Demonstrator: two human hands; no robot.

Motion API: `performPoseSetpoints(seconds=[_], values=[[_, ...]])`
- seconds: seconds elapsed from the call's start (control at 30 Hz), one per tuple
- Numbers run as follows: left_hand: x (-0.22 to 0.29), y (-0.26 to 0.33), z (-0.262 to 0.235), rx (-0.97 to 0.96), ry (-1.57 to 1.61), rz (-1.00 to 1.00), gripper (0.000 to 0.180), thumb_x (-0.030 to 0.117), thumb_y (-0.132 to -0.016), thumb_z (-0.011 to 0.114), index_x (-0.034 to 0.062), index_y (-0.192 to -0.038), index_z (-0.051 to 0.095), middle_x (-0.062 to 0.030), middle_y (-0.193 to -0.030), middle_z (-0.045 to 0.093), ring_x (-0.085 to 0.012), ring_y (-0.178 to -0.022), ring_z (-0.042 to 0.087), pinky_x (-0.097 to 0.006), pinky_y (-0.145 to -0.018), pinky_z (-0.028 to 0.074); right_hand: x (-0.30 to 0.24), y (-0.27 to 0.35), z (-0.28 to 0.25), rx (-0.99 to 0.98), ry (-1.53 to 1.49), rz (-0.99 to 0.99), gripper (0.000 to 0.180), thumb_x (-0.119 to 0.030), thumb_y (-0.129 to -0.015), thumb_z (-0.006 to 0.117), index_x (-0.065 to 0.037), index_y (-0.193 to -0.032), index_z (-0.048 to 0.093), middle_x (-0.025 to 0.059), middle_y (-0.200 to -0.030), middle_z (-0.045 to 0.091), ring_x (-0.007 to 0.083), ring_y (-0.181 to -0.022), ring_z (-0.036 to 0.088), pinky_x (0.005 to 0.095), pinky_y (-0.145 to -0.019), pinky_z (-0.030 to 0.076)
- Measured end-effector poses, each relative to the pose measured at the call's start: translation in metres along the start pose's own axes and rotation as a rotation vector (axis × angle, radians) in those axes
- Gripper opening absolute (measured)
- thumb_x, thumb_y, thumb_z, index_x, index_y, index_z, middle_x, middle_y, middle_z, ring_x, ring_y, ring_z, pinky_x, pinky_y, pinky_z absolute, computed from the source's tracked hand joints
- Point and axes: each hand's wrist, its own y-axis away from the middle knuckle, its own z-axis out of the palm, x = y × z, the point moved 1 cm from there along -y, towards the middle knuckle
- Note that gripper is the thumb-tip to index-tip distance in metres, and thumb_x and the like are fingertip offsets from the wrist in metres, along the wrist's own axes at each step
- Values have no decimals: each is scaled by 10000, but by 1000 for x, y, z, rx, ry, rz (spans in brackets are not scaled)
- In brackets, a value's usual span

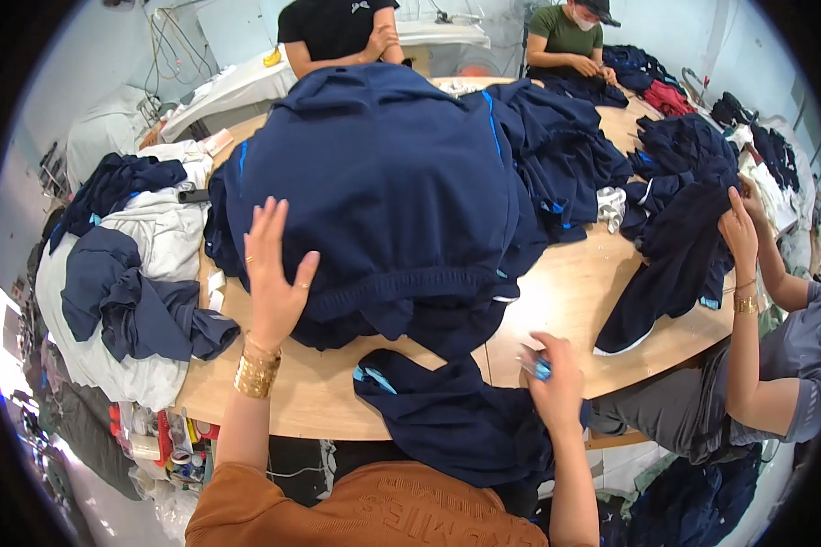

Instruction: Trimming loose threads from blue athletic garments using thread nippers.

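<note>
My left hand [275,273], fingers spread, is at the left side of a large pile of navy garments. The top one is a navy garment [383,191] with a gathered elastic waistband facing me and bright blue piping at its sides. Closed around small thread snips [540,368] with a blue handle, my right hand [558,387] is over the right part of a second navy garment [456,410]. That piece lies across the near table edge and hangs toward my lap, a light blue patch showing at its left end.
On the wooden table [547,314], more navy garments [566,155] lie behind the pile. A co-worker at right handles a dark garment [666,246]; two other people are across the table. White cloth [146,237] and navy pieces [146,305] lie at left.
</note>
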Motion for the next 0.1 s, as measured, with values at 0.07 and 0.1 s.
performPoseSetpoints(seconds=[0.07,0.1], values=[[19,19,-5,99,215,2,481,158,-797,615,40,-1239,465,-136,-1296,447,-281,-1228,377,-378,-1008,288,23,30,-26,88,-15,85,194,-122,-790,640,-81,-975,601,107,-845,581,244,-717,592,342,-623,474],[20,24,-2,74,222,-5,481,158,-797,615,40,-1239,465,-136,-1296,447,-281,-1228,377,-378,-1008,288,27,39,-27,75,-8,108,194,-122,-790,640,-81,-975,601,107,-845,581,244,-717,592,342,-623,474]])
